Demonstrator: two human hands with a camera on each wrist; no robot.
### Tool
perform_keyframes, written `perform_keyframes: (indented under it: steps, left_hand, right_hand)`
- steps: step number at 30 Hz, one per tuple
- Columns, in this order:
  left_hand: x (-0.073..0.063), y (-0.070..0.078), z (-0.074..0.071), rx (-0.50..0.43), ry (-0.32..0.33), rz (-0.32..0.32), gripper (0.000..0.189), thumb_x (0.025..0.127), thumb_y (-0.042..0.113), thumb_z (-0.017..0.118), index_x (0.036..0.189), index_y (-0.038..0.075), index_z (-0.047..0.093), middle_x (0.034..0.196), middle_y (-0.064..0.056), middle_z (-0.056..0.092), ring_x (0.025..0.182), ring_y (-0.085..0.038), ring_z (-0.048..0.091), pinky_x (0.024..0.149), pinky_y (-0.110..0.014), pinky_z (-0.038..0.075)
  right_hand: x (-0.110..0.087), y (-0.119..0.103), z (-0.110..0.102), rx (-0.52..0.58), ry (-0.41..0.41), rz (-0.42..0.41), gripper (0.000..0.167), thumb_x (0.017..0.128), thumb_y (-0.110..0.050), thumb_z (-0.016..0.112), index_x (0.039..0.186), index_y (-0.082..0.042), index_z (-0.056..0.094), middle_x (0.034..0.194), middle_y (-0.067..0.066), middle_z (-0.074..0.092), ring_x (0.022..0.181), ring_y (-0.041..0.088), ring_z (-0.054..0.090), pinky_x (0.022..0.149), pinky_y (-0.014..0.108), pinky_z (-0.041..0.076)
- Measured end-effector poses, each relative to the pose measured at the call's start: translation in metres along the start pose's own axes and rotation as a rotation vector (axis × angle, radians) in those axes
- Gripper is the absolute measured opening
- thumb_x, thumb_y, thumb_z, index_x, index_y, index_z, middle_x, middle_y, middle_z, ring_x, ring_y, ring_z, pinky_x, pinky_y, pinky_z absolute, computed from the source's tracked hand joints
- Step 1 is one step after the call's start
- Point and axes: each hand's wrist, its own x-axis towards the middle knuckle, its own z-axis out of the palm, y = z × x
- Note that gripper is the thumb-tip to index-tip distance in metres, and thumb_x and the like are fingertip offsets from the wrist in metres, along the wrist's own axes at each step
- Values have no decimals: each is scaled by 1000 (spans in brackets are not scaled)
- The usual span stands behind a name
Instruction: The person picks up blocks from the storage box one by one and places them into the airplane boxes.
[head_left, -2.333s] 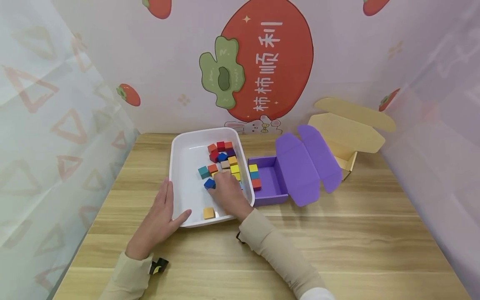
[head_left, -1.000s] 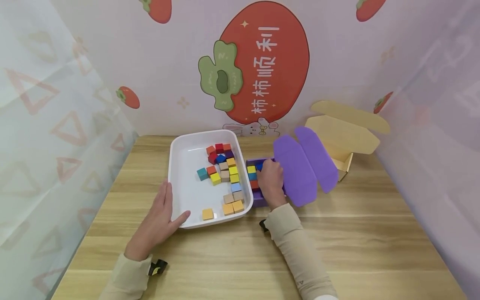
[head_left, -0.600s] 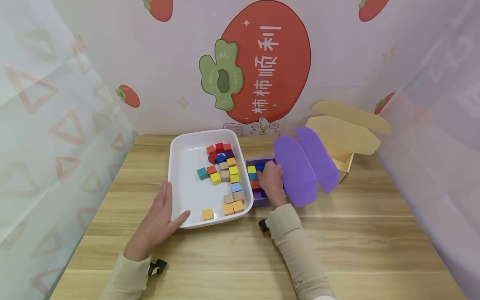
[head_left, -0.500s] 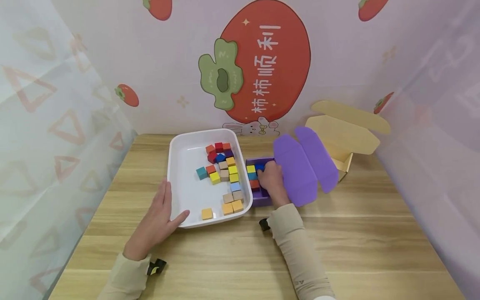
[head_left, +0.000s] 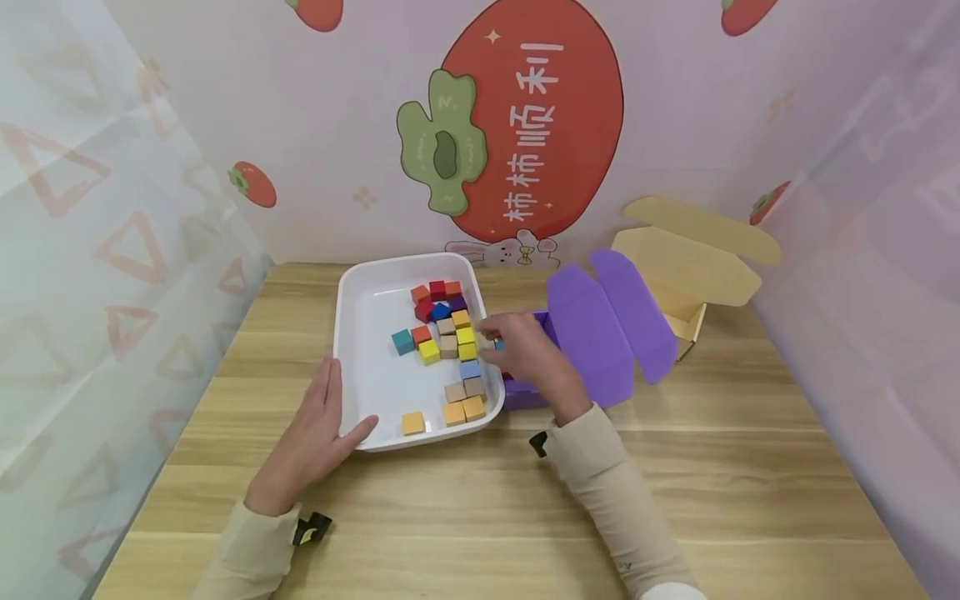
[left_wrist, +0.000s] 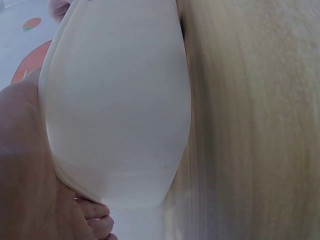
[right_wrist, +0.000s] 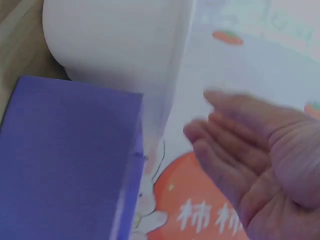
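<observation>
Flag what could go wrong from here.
1. Two yellow cubes sit packed among others by the tray's right wall; the nearby right hand could knock neighbours.
2. The purple box is right beside the white tray; a push from the left hand at the tray's edge might shift the box.

On our pale wooden table [head_left: 450, 517] we've got a white rectangular tray [head_left: 371, 367] with small multicoloured cubes [head_left: 447, 347] in it, mostly toward the right side. A teal cube [head_left: 402, 342] is furthest left, and one yellow-orange cube [head_left: 412, 423] sits alone up front. Just right of the tray is our purple cardboard box [head_left: 588, 325], with a tan cardboard box [head_left: 678, 260] further right and behind.
</observation>
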Motion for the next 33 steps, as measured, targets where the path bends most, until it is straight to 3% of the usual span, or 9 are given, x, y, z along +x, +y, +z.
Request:
perform_keyframes:
  steps: [3,5,10,15,19,23,28,33]
  left_hand:
    - [0,0,0,-2,1,4,112,101,58,59,167,-1,-9,178,-21,-12,165,-44,2,126,-69,24]
    - [1,0,0,-7,-1,4,112,101,58,60,167,-1,-10,177,-21,-11,165,-44,2,126,-69,24]
    - [1,1,0,-7,-8,-2,113,101,57,60,167,-1,-11,177,-22,-11,165,-44,2,127,-69,23]
    - [0,1,-1,2,-8,-10,113,101,57,60,167,-1,-11,177,-22,-11,165,-45,2,127,-69,23]
    - [1,1,0,6,-7,-8,113,101,57,60,167,0,-11,177,-21,-12,165,-44,2,127,-69,23]
    - [2,1,0,10,-7,-6,113,101,57,60,167,0,-11,177,-21,-12,165,-44,2,127,-69,23]
    - [1,1,0,14,-11,-8,113,101,57,60,166,-1,-12,177,-21,-12,164,-45,2,127,-69,23]
    - [1,1,0,16,-11,-7,113,101,58,60,167,0,-12,177,-21,-12,164,-45,2,127,-69,23]
  right_hand:
    - [4,-11,2,-21,-168,-64,37,93,-9,80,129,-2,74,124,16,77,111,29,74,95,43,64]
    - [6,-16,8,-37,-264,-53,43,92,-9,81,134,-5,73,129,15,76,114,29,74,93,43,65]
    - [10,-23,24,-148,-393,-107,43,92,-15,83,134,-10,74,131,10,76,115,25,74,96,38,64]
    - [13,-29,38,-284,-397,-222,25,96,-15,79,120,-10,81,114,5,81,96,17,72,90,27,63]
    - [15,-33,45,-363,-391,-250,15,98,-12,75,111,-11,83,98,2,79,79,15,64,76,20,58]
    - [14,-37,47,-421,-382,-248,15,97,-13,76,111,-11,83,93,2,78,75,15,62,70,18,55]
    - [12,-38,45,-400,-364,-234,11,96,-17,79,105,-13,82,88,0,74,74,14,61,69,18,53]
    - [10,-41,29,-293,-311,-176,10,93,-24,82,92,-15,77,77,-1,65,75,15,60,67,22,53]
